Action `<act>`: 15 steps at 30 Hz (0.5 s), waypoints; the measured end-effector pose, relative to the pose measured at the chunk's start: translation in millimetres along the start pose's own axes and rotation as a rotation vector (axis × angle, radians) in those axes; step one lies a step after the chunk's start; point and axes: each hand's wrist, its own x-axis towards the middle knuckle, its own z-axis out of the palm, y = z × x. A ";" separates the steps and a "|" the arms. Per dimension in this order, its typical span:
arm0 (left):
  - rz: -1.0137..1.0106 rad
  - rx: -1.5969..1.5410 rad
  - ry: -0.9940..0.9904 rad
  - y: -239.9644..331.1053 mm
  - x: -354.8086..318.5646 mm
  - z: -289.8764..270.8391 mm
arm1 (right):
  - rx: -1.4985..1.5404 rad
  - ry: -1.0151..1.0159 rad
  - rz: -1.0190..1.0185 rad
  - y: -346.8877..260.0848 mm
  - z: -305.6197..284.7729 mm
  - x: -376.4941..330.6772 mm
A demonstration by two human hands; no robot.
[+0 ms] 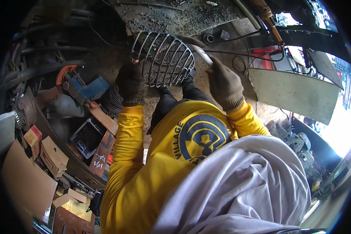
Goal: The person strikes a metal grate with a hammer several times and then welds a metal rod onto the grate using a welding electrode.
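Curved metal bar grate (162, 58) sits in the upper centre of the frame, its ribs running down from a top rail, just above the person's legs and shoes. Left hand (131, 82), in a brown knit glove, clenched round the grate's left edge. Right hand (224, 82), same glove, grasping a pale-handled tool (202, 55) just right of the grate; dark far end is blurred, possibly a hammer head. Grit-strewn metal sheet (160, 17) at the top centre, with a dark ring (208, 38) and small metal block (224, 35) near its lower right corner. Right of frame: pale board (296, 93), black cable (238, 52) above it. Left: blue metal piece (95, 89), wire coil (114, 100), plastic crate (78, 145); lower left, cardboard boxes (53, 156). Yellow sweatshirt (160, 156) and pale grey cloth (238, 179) fill the lower centre
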 end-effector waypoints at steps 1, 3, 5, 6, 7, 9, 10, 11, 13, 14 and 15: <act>0.026 -0.023 0.030 -3.5 -0.8 1.7 | -0.027 -0.056 -0.010 4.5 3.5 2.6; 0.041 -0.045 0.050 -1.3 1.4 2.4 | 0.044 0.051 -0.064 6.1 1.0 -1.1; 0.004 -0.057 -0.004 13.8 0.8 -1.5 | 0.073 0.140 -0.057 -0.9 -3.9 -7.8; 0.001 -0.047 -0.016 10.3 1.2 -2.5 | 0.111 0.140 -0.062 1.6 0.8 -6.0; -0.003 -0.038 -0.028 3.3 1.1 -3.7 | 0.087 0.105 -0.069 5.8 4.5 -4.8; -0.022 -0.019 -0.035 5.0 1.7 -4.7 | 0.040 0.029 -0.076 10.7 9.5 -3.1; -0.037 -0.010 -0.030 13.9 2.0 -4.3 | 0.004 0.048 -0.028 7.0 5.4 -8.1; -0.052 -0.002 -0.026 18.8 2.1 -4.1 | 0.033 0.060 -0.034 6.5 6.1 -11.0; -0.002 -0.013 0.011 7.6 0.3 -1.4 | 0.089 0.091 -0.061 3.5 4.4 -10.5; 0.023 -0.019 0.028 2.6 -0.3 -0.5 | 0.047 0.004 -0.028 1.8 8.0 -3.8; 0.035 -0.029 0.027 2.1 0.5 -0.2 | 0.050 0.029 -0.019 3.1 7.6 -3.6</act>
